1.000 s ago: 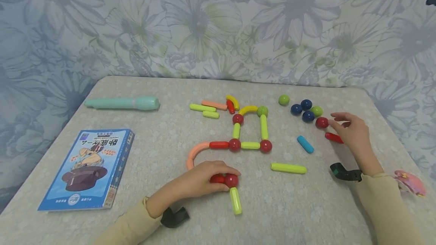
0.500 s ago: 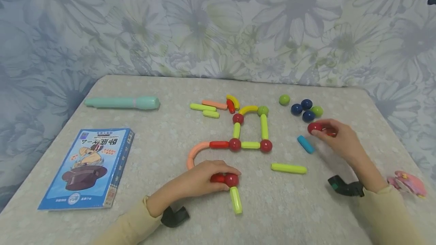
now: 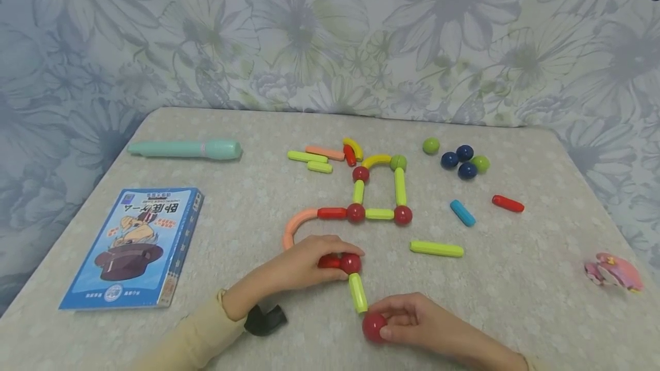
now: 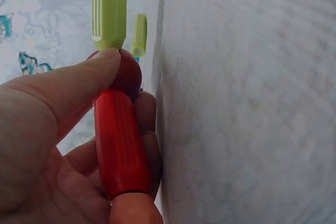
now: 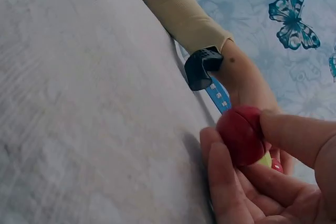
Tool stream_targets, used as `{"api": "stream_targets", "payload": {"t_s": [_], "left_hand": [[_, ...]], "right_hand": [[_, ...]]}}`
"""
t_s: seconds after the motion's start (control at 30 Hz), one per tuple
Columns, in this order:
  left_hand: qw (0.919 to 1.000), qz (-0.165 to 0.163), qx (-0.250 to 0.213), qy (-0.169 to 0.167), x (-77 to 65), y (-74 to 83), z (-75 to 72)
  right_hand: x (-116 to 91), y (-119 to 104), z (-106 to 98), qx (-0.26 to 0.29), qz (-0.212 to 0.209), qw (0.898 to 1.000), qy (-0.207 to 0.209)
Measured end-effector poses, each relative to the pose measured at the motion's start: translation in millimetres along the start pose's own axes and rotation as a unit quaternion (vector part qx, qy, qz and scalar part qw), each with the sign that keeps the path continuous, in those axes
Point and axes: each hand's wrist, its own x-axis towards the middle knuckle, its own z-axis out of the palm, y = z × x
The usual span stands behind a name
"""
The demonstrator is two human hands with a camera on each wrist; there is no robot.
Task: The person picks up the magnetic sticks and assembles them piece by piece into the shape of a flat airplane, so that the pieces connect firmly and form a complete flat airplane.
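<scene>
My left hand (image 3: pixel 306 265) pinches a red ball (image 3: pixel 351 263) between thumb and fingers. In the left wrist view, a red rod (image 4: pixel 122 145) runs from that ball to an orange curved rod (image 4: pixel 135 209), with fingers behind it. A lime rod (image 3: pixel 358 292) extends from the ball toward the front. At its free end my right hand (image 3: pixel 423 325) holds another red ball (image 3: pixel 373 327), gripped by thumb and fingers in the right wrist view too. Beyond the left hand, the orange curve leads to a frame of rods and red balls (image 3: pixel 356 212), with one green ball (image 3: pixel 398 162).
Loose lime (image 3: pixel 436 249), blue (image 3: pixel 462 213) and red rods (image 3: pixel 507 204) lie to the right. Several blue and green balls (image 3: pixel 467 170) cluster behind them. More rods (image 3: pixel 325 153) lie at the back. A boxed game (image 3: pixel 131 248), a mint-green tube (image 3: pixel 184 149) and a pink object (image 3: pixel 615 272) flank these.
My right hand has picked up the red ball near the blue balls and carried it left and toward me to the lime rod's end. The left hand stays in place.
</scene>
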Motion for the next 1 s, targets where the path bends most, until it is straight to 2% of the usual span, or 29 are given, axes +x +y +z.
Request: {"api": "stream_targets", "payload": {"t_s": [0.3, 0.47, 0.63, 0.73, 0.9, 1.0], "left_hand": [[0.9999, 0.007, 0.007, 0.014, 1.6, 1.4, -1.3], [0.9998, -0.005, 0.013, 0.011, 0.4, 2.5, -0.4], [0.9995, -0.013, 0.027, 0.006, -3.2, 4.4, 4.2], [0.9990, 0.008, 0.044, -0.003, -7.4, 7.7, 8.8], [0.9923, 0.077, 0.094, -0.026, -9.5, 12.7, 13.3], [0.9892, 0.094, 0.109, -0.028, -7.8, 14.5, 13.3]], "right_hand": [[3, -2, 4, 0.026, 0.021, 0.999, 0.024], [4, -1, 7, 0.045, 0.022, 0.998, 0.033], [5, 4, 9, 0.041, 0.012, 0.999, 0.031], [4, 9, 10, 0.051, -0.002, 0.999, 0.015], [4, 11, 7, 0.048, -0.031, 0.998, 0.010], [7, 10, 6, 0.049, -0.043, 0.998, 0.012]]}}
